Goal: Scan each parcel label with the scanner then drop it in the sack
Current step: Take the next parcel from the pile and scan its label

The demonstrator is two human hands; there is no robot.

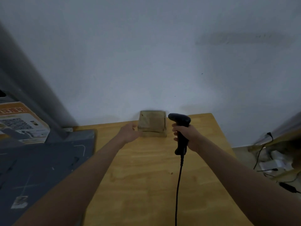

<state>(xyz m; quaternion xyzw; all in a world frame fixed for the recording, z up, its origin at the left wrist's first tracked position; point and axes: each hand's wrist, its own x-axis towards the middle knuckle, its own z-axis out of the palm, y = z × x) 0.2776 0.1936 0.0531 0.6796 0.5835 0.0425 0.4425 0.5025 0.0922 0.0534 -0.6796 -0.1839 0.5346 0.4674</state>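
- A black cord (178, 185) is seen running from the near edge of the wooden table (146, 185) up to the scanner.
- The scanner (180, 132) is held in the right hand (187, 137). The fingers are wrapped tight around its handle, and its dark head is pointed away, toward the far edge of the table.
- The left hand (129, 132) is held out with its fingers loosely spread. Nothing is held in it. Its fingertips are just beside the left side of the parcel, but whether they touch it cannot be told, because the picture is blurry.
- The parcel (153, 123) is a small brown box. It is set at the far edge of the table, close to the grey wall (146, 54), just left of the scanner's head.
- No label can be made out on the box.
- The box looks like cardboard, so it is probably light and stiff, and a bit smooth where tape seems to shine on it. It could best be taken by its two sides and should not be squeezed hard.
- No sack can be seen anywhere.
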